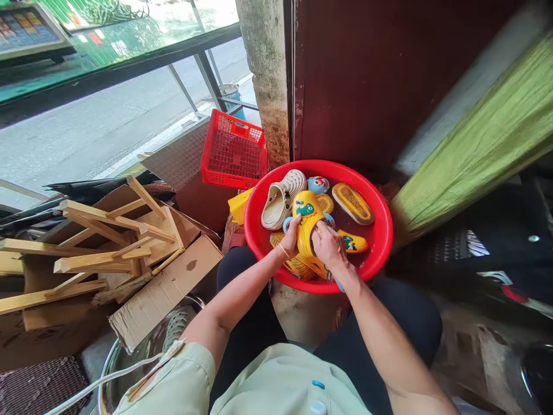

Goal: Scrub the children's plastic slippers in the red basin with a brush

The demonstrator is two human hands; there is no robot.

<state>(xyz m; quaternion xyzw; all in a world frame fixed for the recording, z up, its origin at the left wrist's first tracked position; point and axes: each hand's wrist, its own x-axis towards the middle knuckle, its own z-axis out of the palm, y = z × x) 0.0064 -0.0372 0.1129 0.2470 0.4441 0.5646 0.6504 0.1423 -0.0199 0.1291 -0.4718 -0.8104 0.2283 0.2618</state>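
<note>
A person seated with knees apart works on a yellow clog (306, 218) with a green dinosaur on its toe, held above a round red basin (386, 225) of water. The fingers of the left hand (292, 235) grip the clog's side; those of the right hand (329, 246) reach into its opening, and whether they clasp anything inside cannot be told.

The job looks to be midway: one clog is up for attention, while plenty of others lie in the basin. Among them are a cream perforated clog (295, 182), a blue clog (318, 184) with a cartoon figure, an upturned shoe (353, 203) showing its tan sole and, at right, a second yellow dinosaur clog (356, 242). Which of these have been dealt with does not show.

Just behind the basin, a red plastic crate (228, 176) has no visible footwear in it. At lower left, a metal bowl (103, 369) holds a grey ridged item, seemingly a shoe, whose stage is unclear.
</note>
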